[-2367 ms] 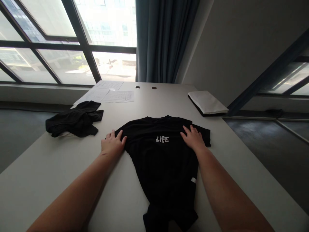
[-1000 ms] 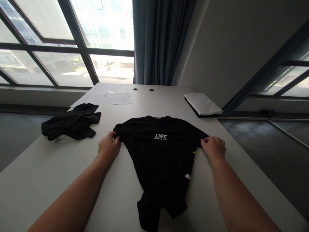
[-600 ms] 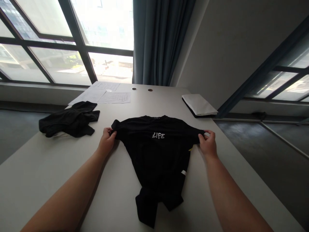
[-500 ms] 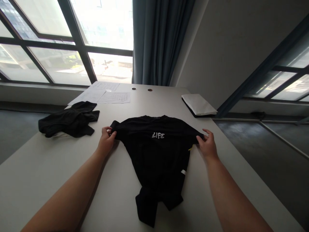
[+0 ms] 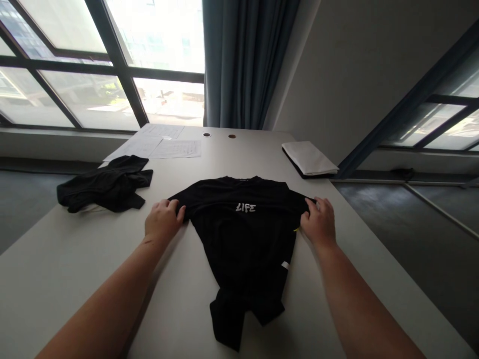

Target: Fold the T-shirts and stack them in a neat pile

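Observation:
A black T-shirt [image 5: 243, 239] is spread on the table in front of me, neckline at the far side and white lettering across its chest. My left hand [image 5: 164, 219] is closed on the end of the left-side sleeve, palm down, its fingertips partly hidden. On the opposite side, my right hand [image 5: 320, 219] pinches the other sleeve's end. A small white tag [image 5: 285, 265] and a bit of yellow [image 5: 296, 230] stick out along the shirt's right edge. Near me, its lower end lies bunched, with two black flaps pointing toward me.
Left of the shirt lies another crumpled black garment [image 5: 105, 184]. Papers [image 5: 175, 148] rest at the table's far left, and a folded white cloth over something black [image 5: 310, 158] sits at the right edge. Behind the white table [image 5: 239, 154] hang a blue curtain [image 5: 247, 65] and windows.
Both hands have turned more palm down over the sleeve ends. The sleeves now lie flatter and straighter, and the folded-up left sleeve end has gone down. The shirt's body stays in place.

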A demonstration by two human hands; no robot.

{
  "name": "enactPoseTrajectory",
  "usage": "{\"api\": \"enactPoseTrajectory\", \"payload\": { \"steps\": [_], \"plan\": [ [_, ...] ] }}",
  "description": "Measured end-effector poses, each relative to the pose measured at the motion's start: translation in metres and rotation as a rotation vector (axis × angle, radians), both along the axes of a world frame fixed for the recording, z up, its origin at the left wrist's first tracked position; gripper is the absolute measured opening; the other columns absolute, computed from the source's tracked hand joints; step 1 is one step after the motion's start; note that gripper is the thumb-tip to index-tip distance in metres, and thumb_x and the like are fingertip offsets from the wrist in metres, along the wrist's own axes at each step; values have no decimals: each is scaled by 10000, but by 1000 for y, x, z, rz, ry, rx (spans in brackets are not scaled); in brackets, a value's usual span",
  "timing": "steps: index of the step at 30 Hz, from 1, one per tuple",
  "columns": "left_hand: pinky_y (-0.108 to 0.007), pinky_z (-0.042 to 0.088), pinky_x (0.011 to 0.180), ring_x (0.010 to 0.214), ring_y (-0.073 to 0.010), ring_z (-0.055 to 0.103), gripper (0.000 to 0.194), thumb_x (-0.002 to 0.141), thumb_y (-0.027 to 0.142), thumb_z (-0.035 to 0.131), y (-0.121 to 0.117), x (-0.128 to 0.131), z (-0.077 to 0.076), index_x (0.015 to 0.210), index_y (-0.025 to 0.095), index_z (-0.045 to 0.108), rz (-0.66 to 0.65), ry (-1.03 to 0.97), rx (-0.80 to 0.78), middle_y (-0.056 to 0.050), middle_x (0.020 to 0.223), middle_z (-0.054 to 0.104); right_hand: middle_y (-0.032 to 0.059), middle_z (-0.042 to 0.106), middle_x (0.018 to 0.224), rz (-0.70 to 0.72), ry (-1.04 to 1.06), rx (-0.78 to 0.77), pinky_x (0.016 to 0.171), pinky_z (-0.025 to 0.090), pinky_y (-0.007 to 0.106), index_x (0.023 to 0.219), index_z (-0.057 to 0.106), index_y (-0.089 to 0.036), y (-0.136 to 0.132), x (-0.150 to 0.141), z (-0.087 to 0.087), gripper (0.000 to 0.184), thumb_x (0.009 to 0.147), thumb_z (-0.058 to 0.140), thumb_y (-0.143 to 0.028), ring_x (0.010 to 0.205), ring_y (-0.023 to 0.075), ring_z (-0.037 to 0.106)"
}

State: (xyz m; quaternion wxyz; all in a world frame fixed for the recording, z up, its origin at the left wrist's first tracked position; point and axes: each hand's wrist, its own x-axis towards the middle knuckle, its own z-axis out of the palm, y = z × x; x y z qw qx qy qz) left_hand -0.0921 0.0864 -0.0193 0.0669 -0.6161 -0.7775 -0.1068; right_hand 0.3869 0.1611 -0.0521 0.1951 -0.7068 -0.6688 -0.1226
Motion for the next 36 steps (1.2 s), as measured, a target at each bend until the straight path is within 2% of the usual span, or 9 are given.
{"api": "enactPoseTrajectory", "payload": {
  "steps": [4, 7, 10, 16, 22, 25, 27, 32, 36],
  "plan": [
    [-412, 363, 1200, 1398, -317, 507, 583, 1050, 473, 375, 14, 20, -15, 1510, 172, 569, -260, -39, 25, -148, 1503, 583, 160, 490, 1600, 131, -59, -284, 1256, 253, 554, 1517, 555, -139, 15, -16, -10, 565, 1030, 379, -365, 1536, 337, 335],
    [-497, 293, 1239, 1509, -377, 390, 611, 1052, 507, 382, 31, 30, -28, 1563, 204, 526, -222, -64, -112, -146, 1622, 473, 173, 410, 1657, 126, -51, -471, 1248, 291, 480, 1598, 448, -143, 32, -15, -20, 629, 1054, 373, -452, 1525, 325, 379],
    [-586, 259, 1233, 1552, -445, 301, 663, 1040, 600, 374, 50, 34, -33, 1597, 258, 481, -153, -94, -194, -142, 1689, 371, 184, 275, 1720, 38, -33, -532, 1262, 254, 483, 1649, 362, -183, 48, -13, -25, 680, 1071, 334, -540, 1569, 351, 297],
    [-671, 137, 1250, 1605, -407, 177, 714, 1022, 665, 333, 92, 26, -33, 1641, 313, 387, -151, -129, -230, -93, 1747, 232, 163, 131, 1761, -39, 34, -558, 1285, 149, 528, 1686, 269, -234, 74, -23, -24, 731, 1069, 265, -626, 1614, 355, 150],
    [-588, 139, 1279, 1608, -340, 201, 622, 1036, 549, 389, 109, 20, -30, 1597, 292, 467, -187, -120, -149, -73, 1723, 316, 162, 342, 1691, 22, 144, -306, 1283, 211, 497, 1555, 516, -150, 73, -32, -14, 585, 1064, 371, -433, 1598, 319, 215],
    [-521, 222, 1268, 1554, -308, 330, 492, 1036, 413, 435, 83, 31, -22, 1482, 284, 600, -354, -129, 44, -70, 1631, 480, 158, 486, 1593, 163, 222, -93, 1282, 258, 488, 1384, 661, -136, 46, -34, -6, 470, 1025, 408, -305, 1585, 286, 252],
    [-498, 317, 1216, 1474, -309, 442, 436, 1022, 392, 483, 50, 41, -15, 1412, 292, 649, -530, -177, 95, -77, 1543, 574, 144, 591, 1486, 379, 280, -61, 1266, 310, 506, 1284, 713, -175, 17, -37, -4, 410, 1023, 426, -306, 1536, 283, 362],
    [-445, 419, 1105, 1212, -270, 631, 299, 958, 425, 632, -55, 63, -1, 1197, 267, 717, -1076, -320, -48, -89, 1328, 693, 123, 699, 1332, 919, 299, -222, 1257, 292, 601, 1218, 736, -222, -74, -60, 1, 314, 1042, 515, -358, 1377, 289, 564],
    [-445, 471, 1024, 1075, -284, 667, 594, 806, 588, 789, -105, 72, 4, 1287, 266, 655, -1150, -403, -198, -101, 1234, 709, 147, 679, 1333, 1104, 249, -380, 1262, 221, 655, 1345, 678, -221, -133, -81, 11, 439, 1001, 603, -483, 1295, 291, 608]
  ]
}}
